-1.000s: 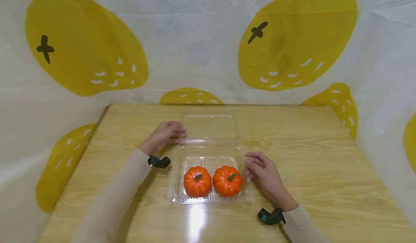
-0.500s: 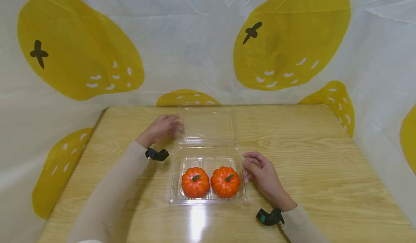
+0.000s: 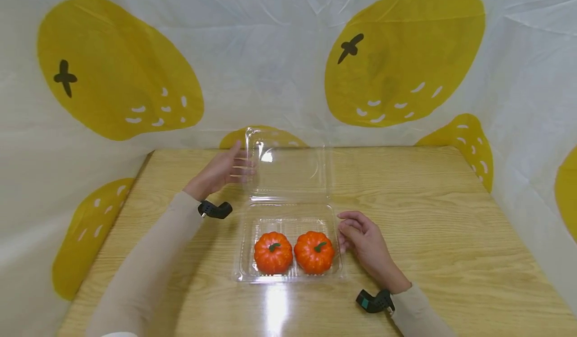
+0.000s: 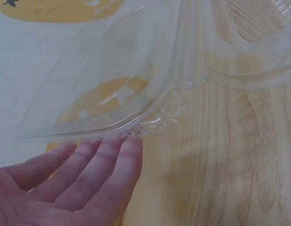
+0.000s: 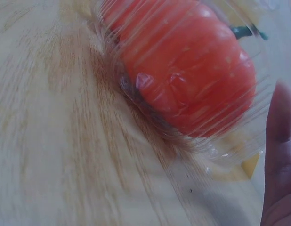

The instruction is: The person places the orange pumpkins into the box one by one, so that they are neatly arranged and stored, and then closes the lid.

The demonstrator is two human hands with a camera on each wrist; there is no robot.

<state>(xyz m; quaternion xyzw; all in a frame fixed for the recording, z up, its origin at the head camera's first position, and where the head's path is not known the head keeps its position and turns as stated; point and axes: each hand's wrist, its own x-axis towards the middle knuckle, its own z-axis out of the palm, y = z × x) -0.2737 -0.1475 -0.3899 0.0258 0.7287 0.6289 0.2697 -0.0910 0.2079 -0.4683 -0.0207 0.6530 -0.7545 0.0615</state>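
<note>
A clear plastic clamshell container (image 3: 290,279) sits on the table, holding two small orange pumpkins (image 3: 273,253) with green stems side by side. Its hinged lid (image 3: 288,169) tilts up at the back. My left hand (image 3: 220,171) is at the lid's left edge, fingers (image 4: 110,169) straight with their tips against the lid's edge in the left wrist view. Beside the container's right wall rests my right hand (image 3: 369,249), fingers loosely bent at the rim. Through that wall the right wrist view shows the right pumpkin (image 5: 188,70), with one straight finger (image 5: 280,146) beside it.
A wooden table (image 3: 433,227) lies under everything. A white cloth (image 3: 266,56) printed with big yellow fruit hangs behind the table and at both sides. Black cameras are strapped to both wrists, the left strap (image 3: 215,210) close to the container.
The lid has swung upward at its far edge from lying nearly flat behind the container. My left hand has risen with it, fingers spreading. The right hand and pumpkins have stayed put.
</note>
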